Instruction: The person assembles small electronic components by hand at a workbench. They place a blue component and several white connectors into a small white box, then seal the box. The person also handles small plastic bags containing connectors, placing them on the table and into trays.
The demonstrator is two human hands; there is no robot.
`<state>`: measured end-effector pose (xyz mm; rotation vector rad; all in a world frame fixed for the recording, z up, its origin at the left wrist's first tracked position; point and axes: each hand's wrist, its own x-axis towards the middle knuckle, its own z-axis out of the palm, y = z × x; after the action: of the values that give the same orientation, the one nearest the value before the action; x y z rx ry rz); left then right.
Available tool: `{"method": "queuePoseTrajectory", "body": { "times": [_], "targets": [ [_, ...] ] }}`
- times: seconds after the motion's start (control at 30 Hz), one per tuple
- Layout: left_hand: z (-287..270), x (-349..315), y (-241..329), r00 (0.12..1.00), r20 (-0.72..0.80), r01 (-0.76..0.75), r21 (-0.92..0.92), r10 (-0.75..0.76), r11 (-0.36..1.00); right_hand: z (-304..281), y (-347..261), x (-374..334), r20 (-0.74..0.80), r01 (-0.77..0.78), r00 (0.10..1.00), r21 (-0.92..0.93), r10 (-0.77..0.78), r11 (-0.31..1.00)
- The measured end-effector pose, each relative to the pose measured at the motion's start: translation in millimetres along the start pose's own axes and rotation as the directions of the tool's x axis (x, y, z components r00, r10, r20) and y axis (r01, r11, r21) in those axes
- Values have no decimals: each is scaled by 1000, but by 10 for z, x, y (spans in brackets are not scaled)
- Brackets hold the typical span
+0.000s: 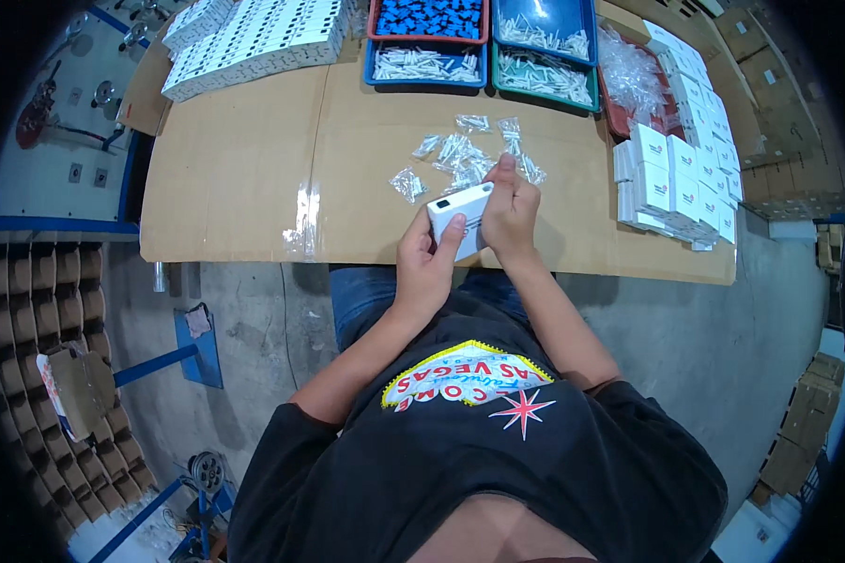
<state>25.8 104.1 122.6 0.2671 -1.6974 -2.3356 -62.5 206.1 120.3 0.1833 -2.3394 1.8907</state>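
In front of my body, above the table's near edge, I hold a small white box (468,206) with a dark rectangle near its upper left end. My left hand (424,267) grips its left side, thumb across the face. Closed against the box's right edge is my right hand (514,214), thumb pointing up; its inner fingers are partly hidden. Just beyond my hands, several small clear bags of white plastic pieces (458,155) lie in a loose heap on the cardboard-covered table (244,178).
At the back stand trays of white pieces (427,66) and one of blue pieces (429,17). White boxes with dark marks (258,42) are lined up at back left. More white boxes (667,178) are stacked at right, beside a red tray of clear bags (632,75).
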Motion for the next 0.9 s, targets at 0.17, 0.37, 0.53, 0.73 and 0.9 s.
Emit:
{"method": "queuePoseTrajectory", "body": {
  "times": [0.17, 0.37, 0.53, 0.73, 0.9],
  "targets": [
    [-79, 63, -109, 997, -62, 44, -17, -45, 999, 75, 73, 56, -24, 135, 990, -186, -142, 973],
    [-279, 128, -204, 994, -83, 69, -75, -75, 995, 79, -289, -127, 345, 254, 913, -64, -218, 965],
    [-313, 161, 21, 980, 137, -140, -44, 145, 989, 25, -94, 15, 340, 51, 940, -46, -32, 998],
    [-1261, 563, 51, 997, -6, -66, 400, 75, 914, -145, -24, 660, 469, 316, 872, -321, -140, 893],
    [-2672, 992, 125, 944, 35, -126, 957, 327, 261, 421, -313, 1556, 379, 174, 908, 44, -178, 984]
  ]
}}
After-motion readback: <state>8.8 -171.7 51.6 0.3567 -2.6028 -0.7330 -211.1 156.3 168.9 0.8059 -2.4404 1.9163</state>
